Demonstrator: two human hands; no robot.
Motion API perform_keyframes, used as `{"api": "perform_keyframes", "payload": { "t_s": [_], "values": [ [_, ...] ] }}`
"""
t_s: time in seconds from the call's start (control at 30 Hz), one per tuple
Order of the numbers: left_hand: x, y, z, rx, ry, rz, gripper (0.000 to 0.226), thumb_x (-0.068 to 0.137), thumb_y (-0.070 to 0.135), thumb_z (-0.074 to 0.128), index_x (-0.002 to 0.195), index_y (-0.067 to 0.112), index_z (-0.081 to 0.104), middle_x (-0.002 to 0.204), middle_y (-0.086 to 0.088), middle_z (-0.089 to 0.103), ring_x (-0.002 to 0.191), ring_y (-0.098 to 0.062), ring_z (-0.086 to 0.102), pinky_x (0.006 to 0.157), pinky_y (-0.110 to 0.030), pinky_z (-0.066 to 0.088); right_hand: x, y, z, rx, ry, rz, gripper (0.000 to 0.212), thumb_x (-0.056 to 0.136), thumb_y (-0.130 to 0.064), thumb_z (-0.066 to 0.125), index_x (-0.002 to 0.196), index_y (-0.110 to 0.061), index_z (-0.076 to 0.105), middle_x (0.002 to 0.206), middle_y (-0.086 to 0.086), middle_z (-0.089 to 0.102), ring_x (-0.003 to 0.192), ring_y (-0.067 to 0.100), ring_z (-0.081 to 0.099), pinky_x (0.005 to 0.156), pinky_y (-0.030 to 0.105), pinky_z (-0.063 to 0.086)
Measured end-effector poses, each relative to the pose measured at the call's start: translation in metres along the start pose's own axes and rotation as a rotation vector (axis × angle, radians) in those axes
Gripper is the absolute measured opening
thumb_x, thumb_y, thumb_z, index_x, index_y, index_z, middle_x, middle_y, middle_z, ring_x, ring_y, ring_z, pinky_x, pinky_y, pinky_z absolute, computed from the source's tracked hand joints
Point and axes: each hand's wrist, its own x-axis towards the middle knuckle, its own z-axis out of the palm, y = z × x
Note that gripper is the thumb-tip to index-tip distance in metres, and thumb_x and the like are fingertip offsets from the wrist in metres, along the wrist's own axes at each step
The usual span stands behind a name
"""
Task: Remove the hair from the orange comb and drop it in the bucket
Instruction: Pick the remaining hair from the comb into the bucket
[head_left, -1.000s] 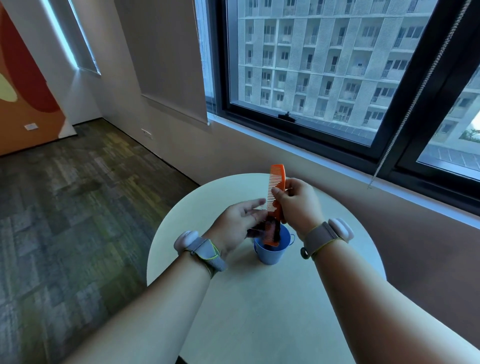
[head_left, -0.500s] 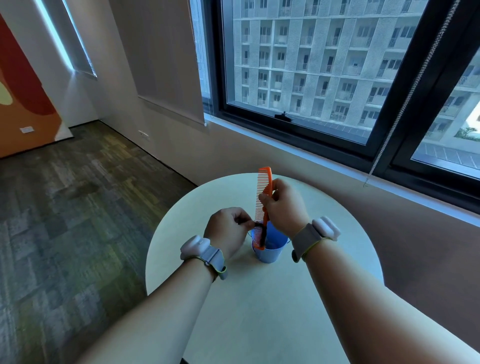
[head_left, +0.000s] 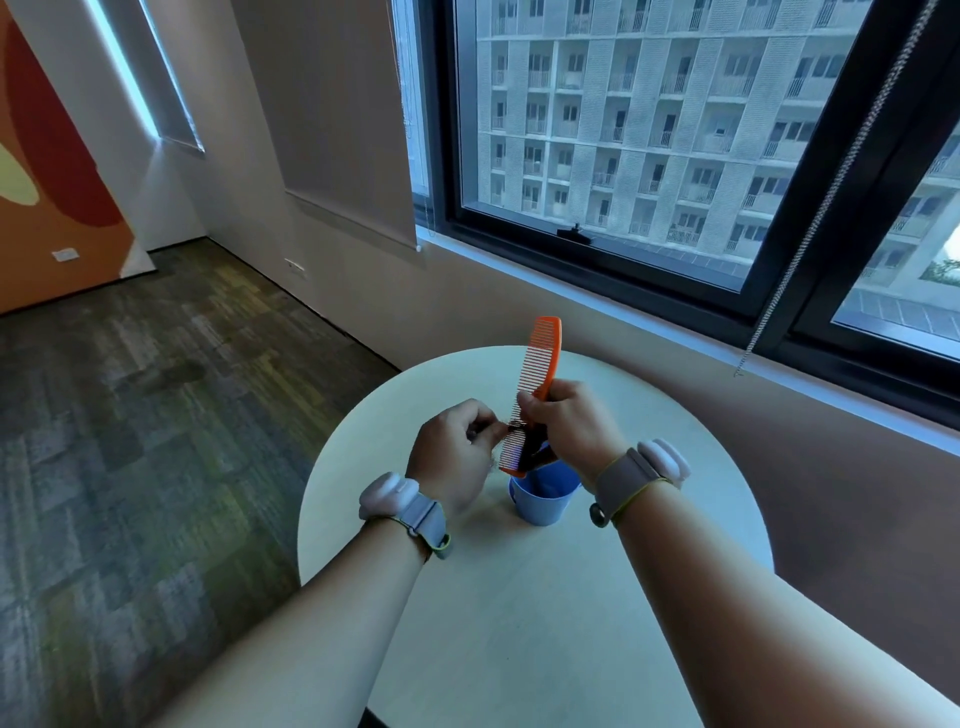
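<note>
Head view: right hand (head_left: 569, 426) still grips the flat orange plastic comb (head_left: 540, 364) above the small blue plastic bucket (head_left: 543, 499), now raised slightly; left hand (head_left: 457, 452) pinches dark hair (head_left: 517, 426) at its teeth.

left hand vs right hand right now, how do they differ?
The left hand pinches dark hair at the comb's teeth; the right hand grips the orange comb around its middle, holding it nearly upright. The left hand sits lower and beside the blue bucket; the right hand is above it. Both wear wristbands.
</note>
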Motion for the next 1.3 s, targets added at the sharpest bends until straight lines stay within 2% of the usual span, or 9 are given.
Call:
{"api": "perform_keyframes", "payload": {
  "t_s": [0.2, 0.37, 0.5, 0.6, 0.7, 0.87, 1.03, 1.2, 1.3],
  "values": [
    [-0.002, 0.016, 0.006, -0.883, -0.192, -0.434, 0.009, 0.098, 0.01, 0.056, 0.106, 0.013, 0.058, 0.096, -0.007, 0.067, 0.077, -0.02, 0.067, 0.065, -0.036, 0.056, 0.001, 0.002, 0.0, -0.083, -0.022, -0.064, 0.014, 0.097, -0.018, 0.06, 0.084, -0.017, 0.066, 0.082, 0.01, 0.066, 0.074, 0.027, 0.063, 0.07, 0.045, 0.057],
    [-0.003, 0.023, 0.004, -0.933, -0.267, -0.502, 0.024, 0.101, 0.017, 0.052, 0.112, 0.006, 0.069, 0.103, -0.014, 0.071, 0.078, -0.02, 0.067, 0.062, -0.027, 0.054, -0.001, 0.003, -0.003, -0.041, -0.052, -0.057, 0.008, 0.094, -0.018, 0.065, 0.087, -0.015, 0.069, 0.074, 0.002, 0.06, 0.069, 0.016, 0.057, 0.058, 0.028, 0.048],
    [-0.004, 0.029, 0.0, -1.11, -0.356, -0.578, 0.027, 0.1, 0.024, 0.053, 0.102, 0.005, 0.071, 0.09, -0.012, 0.073, 0.069, -0.019, 0.069, 0.059, -0.027, 0.055, 0.0, 0.001, -0.01, 0.113, -0.1, 0.046, 0.019, 0.095, -0.025, 0.063, 0.099, -0.009, 0.071, 0.082, 0.005, 0.06, 0.077, 0.019, 0.051, 0.063, 0.031, 0.043],
    [-0.003, 0.024, 0.002, -1.024, -0.39, -0.518, 0.02, 0.096, 0.02, 0.057, 0.101, 0.008, 0.073, 0.095, -0.01, 0.074, 0.079, -0.021, 0.07, 0.067, -0.03, 0.057, 0.0, -0.001, -0.012, 0.185, -0.177, 0.081, 0.015, 0.097, -0.019, 0.059, 0.097, -0.012, 0.071, 0.082, 0.004, 0.07, 0.079, 0.022, 0.061, 0.074, 0.043, 0.049],
    [-0.002, 0.019, 0.003, -0.953, -0.329, -0.514, 0.011, 0.093, 0.016, 0.06, 0.09, 0.01, 0.07, 0.082, -0.008, 0.072, 0.073, -0.021, 0.065, 0.06, -0.027, 0.055, 0.001, -0.002, -0.011, 0.158, -0.189, 0.073, 0.014, 0.096, -0.018, 0.06, 0.098, -0.009, 0.071, 0.092, 0.016, 0.072, 0.083, 0.029, 0.067, 0.085, 0.053, 0.055],
    [-0.001, 0.02, 0.003, -1.044, -0.318, -0.466, 0.016, 0.091, 0.017, 0.06, 0.079, 0.013, 0.069, 0.073, -0.006, 0.069, 0.063, -0.018, 0.063, 0.06, -0.028, 0.049, -0.006, -0.007, -0.012, 0.476, -0.293, 0.129, 0.019, 0.098, -0.01, 0.054, 0.084, -0.004, 0.065, 0.07, 0.009, 0.06, 0.064, 0.026, 0.061, 0.065, 0.04, 0.054],
    [-0.001, 0.01, 0.008, -1.108, -0.365, -0.381, 0.014, 0.083, 0.023, 0.064, 0.082, 0.014, 0.074, 0.079, -0.011, 0.065, 0.071, -0.023, 0.055, 0.067, -0.033, 0.039, -0.007, -0.001, -0.01, 0.541, -0.314, 0.12, 0.02, 0.093, -0.013, 0.059, 0.076, -0.006, 0.066, 0.07, 0.01, 0.054, 0.067, 0.027, 0.053, 0.074, 0.044, 0.039],
    [0.006, 0.003, 0.006, -0.629, -0.27, -0.233, 0.014, 0.098, 0.014, 0.06, 0.087, 0.016, 0.068, 0.076, -0.001, 0.065, 0.068, -0.011, 0.055, 0.062, -0.023, 0.043, -0.006, 0.01, 0.002, 0.561, -0.205, 0.136, 0.018, 0.098, -0.012, 0.054, 0.085, -0.007, 0.064, 0.07, 0.01, 0.052, 0.06, 0.026, 0.055, 0.059, 0.037, 0.051],
    [0.009, -0.002, 0.006, -0.473, -0.225, -0.145, 0.014, 0.096, 0.011, 0.061, 0.089, 0.017, 0.072, 0.083, -0.01, 0.073, 0.077, -0.015, 0.061, 0.075, -0.036, 0.052, -0.006, 0.01, 0.005, 0.499, -0.181, 0.12, 0.018, 0.1, -0.013, 0.053, 0.089, -0.009, 0.067, 0.069, 0.007, 0.055, 0.058, 0.025, 0.055, 0.058, 0.035, 0.05]
  ]
}}
